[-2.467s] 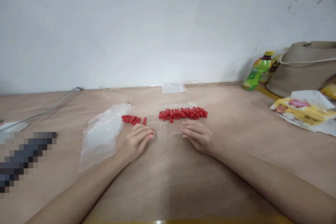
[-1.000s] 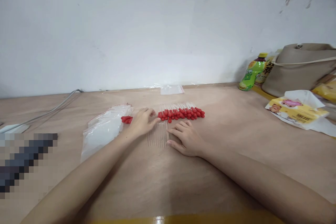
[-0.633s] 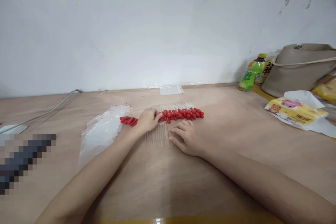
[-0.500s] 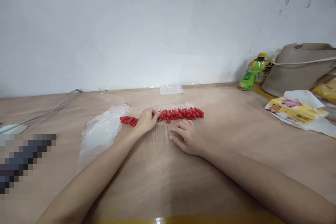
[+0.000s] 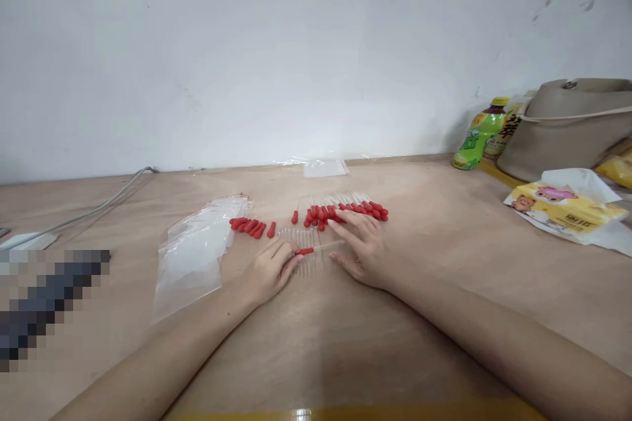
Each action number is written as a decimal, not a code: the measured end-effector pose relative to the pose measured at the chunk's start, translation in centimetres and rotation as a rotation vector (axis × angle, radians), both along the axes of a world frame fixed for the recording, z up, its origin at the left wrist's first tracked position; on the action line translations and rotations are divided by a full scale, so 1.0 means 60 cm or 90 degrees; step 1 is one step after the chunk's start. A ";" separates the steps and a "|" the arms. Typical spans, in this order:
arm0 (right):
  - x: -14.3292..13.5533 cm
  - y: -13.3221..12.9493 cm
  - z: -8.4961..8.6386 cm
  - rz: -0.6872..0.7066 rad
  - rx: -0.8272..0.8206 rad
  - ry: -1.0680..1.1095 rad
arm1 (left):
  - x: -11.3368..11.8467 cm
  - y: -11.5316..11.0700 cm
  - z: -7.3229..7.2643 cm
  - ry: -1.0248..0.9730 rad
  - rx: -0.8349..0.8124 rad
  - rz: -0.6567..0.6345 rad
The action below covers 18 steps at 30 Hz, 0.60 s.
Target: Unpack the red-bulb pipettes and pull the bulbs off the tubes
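Observation:
My left hand is closed in a pinch on a red rubber bulb. A clear glass tube extends rightward from that bulb, so the two form a dropper. Fingers apart, my right hand is open around the tube's far end; I cannot tell if it touches. Below the dropper lies a row of bare glass tubes, partly hidden by my left hand. Loose red bulbs rest to the left, with a single bulb farther back. Behind my right fingers are several red-bulbed droppers, their tubes pointing away.
Clear zip bags lie fanned out at left, and another bag is by the wall. A grey cable runs along the left. At right stand a green bottle, a beige bag and a yellow-white tissue pack.
My left hand has come down from the bulb row and now holds a red bulb on a glass tube. My right hand has shifted slightly toward the droppers. Two bulbs now lie apart from the group.

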State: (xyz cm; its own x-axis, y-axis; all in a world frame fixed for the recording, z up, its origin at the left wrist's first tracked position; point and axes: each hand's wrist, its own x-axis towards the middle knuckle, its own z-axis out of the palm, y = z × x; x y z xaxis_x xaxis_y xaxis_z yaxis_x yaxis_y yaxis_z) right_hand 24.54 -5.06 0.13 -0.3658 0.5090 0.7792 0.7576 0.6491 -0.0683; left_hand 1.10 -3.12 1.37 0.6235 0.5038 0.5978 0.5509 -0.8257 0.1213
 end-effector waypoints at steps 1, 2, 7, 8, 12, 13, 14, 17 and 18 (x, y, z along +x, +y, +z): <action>0.000 0.000 -0.001 0.001 -0.006 -0.017 | -0.001 0.001 -0.005 -0.005 0.004 -0.015; 0.001 0.000 -0.001 0.006 -0.015 -0.033 | -0.001 0.001 -0.008 -0.012 0.004 -0.027; 0.001 0.002 -0.004 0.065 -0.072 -0.079 | 0.001 -0.003 -0.006 -0.045 -0.003 -0.049; 0.001 0.003 -0.003 0.071 -0.078 -0.078 | 0.003 -0.004 -0.005 -0.048 0.005 -0.043; 0.000 0.003 -0.003 0.095 -0.087 -0.075 | 0.015 -0.008 0.000 0.004 0.045 -0.030; 0.000 0.003 -0.003 0.099 -0.088 -0.073 | 0.018 -0.007 0.000 0.020 0.053 -0.035; 0.000 0.003 -0.004 0.104 -0.089 -0.071 | 0.021 -0.006 0.000 0.028 0.061 -0.040; -0.001 0.002 -0.006 0.117 -0.094 -0.070 | 0.026 -0.004 -0.004 0.006 0.082 -0.054; -0.002 0.002 -0.006 0.121 -0.097 -0.071 | 0.026 -0.003 -0.005 -0.006 0.089 -0.058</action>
State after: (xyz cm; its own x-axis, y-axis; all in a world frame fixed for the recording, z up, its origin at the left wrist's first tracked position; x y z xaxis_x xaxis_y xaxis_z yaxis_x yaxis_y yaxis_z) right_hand 24.43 -4.94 -0.23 -0.5454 0.5318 0.6479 0.6318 0.7688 -0.0992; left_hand 2.67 -3.33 1.04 0.6564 0.3575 0.6644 0.4725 -0.8813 0.0074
